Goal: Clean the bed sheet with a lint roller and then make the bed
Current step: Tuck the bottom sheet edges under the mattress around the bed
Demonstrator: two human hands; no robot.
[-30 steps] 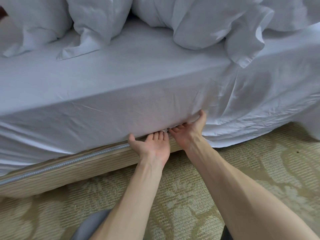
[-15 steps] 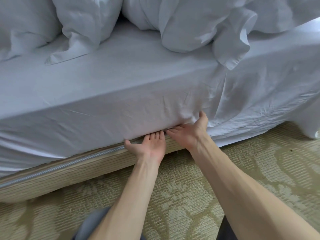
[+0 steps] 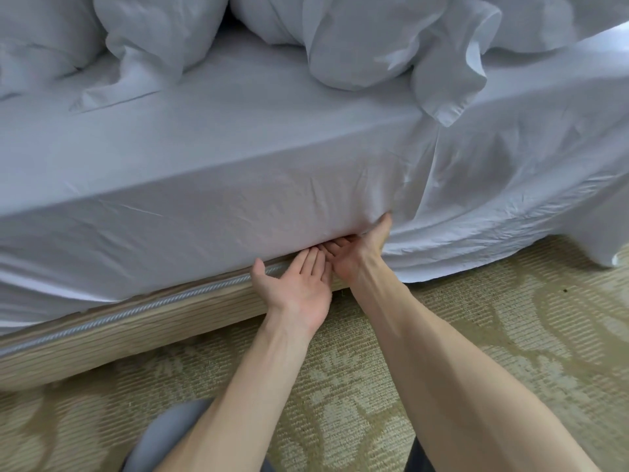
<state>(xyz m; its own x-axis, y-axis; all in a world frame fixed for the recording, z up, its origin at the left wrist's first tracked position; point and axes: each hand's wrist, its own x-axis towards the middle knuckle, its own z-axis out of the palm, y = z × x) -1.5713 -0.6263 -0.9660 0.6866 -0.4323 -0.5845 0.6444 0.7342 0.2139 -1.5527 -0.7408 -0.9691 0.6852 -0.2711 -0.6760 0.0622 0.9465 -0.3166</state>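
While you crouch at the long side of the bed, your pillows [image 3: 153, 25] sit bunched at the far left edge of the mattress. The white bed sheet [image 3: 238, 165] lies smooth across the top and down the near side. Below it the ribbed bed base [image 3: 136, 335] shows bare, with a twisted cord trim [image 3: 153, 306] along its upper edge. Your left hand [image 3: 296, 287] reaches in palm up, forearm straight, fingers flat and together and gripping nothing; their tips meet the sheet's lower edge where mattress and base join, thumb spread out to the left. Just beside it, touching at the fingers, your right hand [image 3: 357, 257] is also palm up and uncurled, its fingertips slipped under the sheet's edge and partly hidden, thumb raised and pressing against the cloth on the mattress side. Right of that thumb the sheet hangs loose and creased, draping down to the patterned carpet [image 3: 510, 318]. A crumpled duvet [image 3: 391, 46] overhangs the mattress's near edge above it.
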